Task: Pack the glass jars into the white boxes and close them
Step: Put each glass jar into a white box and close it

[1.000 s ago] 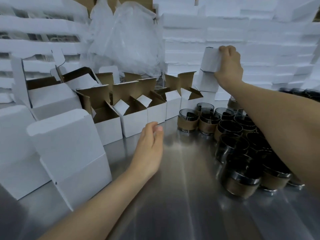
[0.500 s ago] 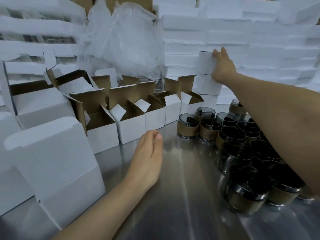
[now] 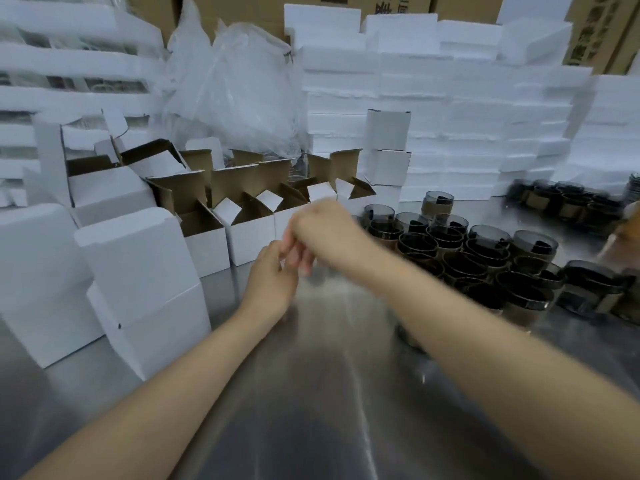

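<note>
Hands meet above the middle of the steel table (image 3: 311, 393). The right hand (image 3: 325, 230) hangs with its fingers (image 3: 299, 256) pointing down, their tips touching the upturned fingertips of the left hand (image 3: 273, 278). Neither hand grips a jar or a box.

Glass jars (image 3: 446, 237), dark-tinted with a brown band, stand upright and packed close together on the right half of the table, just right of the right hand. I count roughly fifteen in this cluster, though blur and overlap make the number unsure. A second, smaller group of jars (image 3: 568, 202) sits near the far right corner, well apart from the hands.

Five small open boxes (image 3: 249, 237) stand in one row running from left of centre toward the far edge. Their brown-lined flaps stand up, and the row passes behind the hands. No jar shows inside the ones that can be seen into.

Two large closed boxes (image 3: 145, 282) stand side by side at the left edge, with one large open box (image 3: 107, 192) behind them. At the far edge, two small closed boxes (image 3: 388, 129) are stacked one on the other against the foam slabs (image 3: 485, 116).

Those white slabs are piled high along the whole far edge. One crumpled clear plastic bag (image 3: 235, 98) rests among them, behind the row of open boxes. Brown cartons (image 3: 381, 5) rise behind the foam.
</note>
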Demonstrator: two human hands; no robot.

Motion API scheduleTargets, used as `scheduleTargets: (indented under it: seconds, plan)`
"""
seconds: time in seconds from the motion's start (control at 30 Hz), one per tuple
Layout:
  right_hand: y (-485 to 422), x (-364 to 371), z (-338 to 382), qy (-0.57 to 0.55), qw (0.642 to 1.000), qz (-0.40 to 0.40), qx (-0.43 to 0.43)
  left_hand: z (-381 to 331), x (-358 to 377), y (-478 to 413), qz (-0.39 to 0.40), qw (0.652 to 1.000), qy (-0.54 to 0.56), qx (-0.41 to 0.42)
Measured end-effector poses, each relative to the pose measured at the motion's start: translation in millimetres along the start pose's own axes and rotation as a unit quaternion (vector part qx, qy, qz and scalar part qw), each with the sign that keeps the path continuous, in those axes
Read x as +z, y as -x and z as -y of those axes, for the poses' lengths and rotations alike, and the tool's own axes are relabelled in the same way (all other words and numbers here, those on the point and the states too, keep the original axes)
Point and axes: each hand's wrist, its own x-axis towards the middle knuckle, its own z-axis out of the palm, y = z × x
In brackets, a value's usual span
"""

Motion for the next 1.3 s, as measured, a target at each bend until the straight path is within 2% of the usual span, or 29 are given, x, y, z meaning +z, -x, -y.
scheduleTargets:
  seconds: [0.1,0.17,0.3,0.53,0.6,0.7,0.77,0.83,0.93,1.1,1.2,1.3]
  plan:
    - [18.9,40.3,-41.1,-0.006,0.991,-0.133,-0.017,1.6,-1.2,1.3,-0.008,0.999,0.035,-0.004]
    - [14.7,41.4,-59.8,-0.036,0.983,-0.18,-0.014,1.3,-2.5,2.9,-0.015,0.998,0.053,-0.013]
    - [3.2,35.6,-74.2,0.041,0.989,-0.144,-0.004,-1.9,-2.9,5.7,-0.007,0.999,0.051,-0.015]
    - [-31.4,39.0,-73.5,0.136,0.978,-0.158,-0.021,-2.6,-2.8,3.5,-0.05,0.989,0.124,-0.061]
    - [-44.6,43.4,-70.4,0.175,0.973,-0.136,-0.056,-3.0,-2.8,2.9,-0.059,0.985,0.144,-0.071]
    - [-62.9,53.5,-68.7,0.288,0.945,-0.08,-0.134,-4.6,-3.4,0.0,-0.093,0.976,0.172,-0.091]
    - [-72.1,56.1,-69.6,0.313,0.938,-0.049,-0.142,-6.8,-3.2,1.0,-0.109,0.977,0.155,-0.097]
    - [-74.6,55.7,-71.7,0.307,0.941,-0.038,-0.14,-8.4,-2.2,5.4,-0.116,0.986,0.093,-0.077]
    - [-65.8,51.6,-71.3,0.291,0.942,-0.063,-0.151,-12.7,-3.1,13.0,-0.13,0.991,0.013,-0.025]
    - [-21.8,40.0,-69.8,0.337,0.908,-0.19,-0.16,-20.2,-5.9,27.1,-0.17,0.98,-0.037,0.093]
    - [7.8,30.7,-71.3,0.28,0.911,-0.262,-0.149,-25.8,-7.9,33.6,-0.198,0.965,-0.023,0.167]
    - [26.0,22.2,-74.4,0.208,0.915,-0.318,-0.136,-27.1,-10.3,33.1,-0.204,0.964,-0.015,0.172]
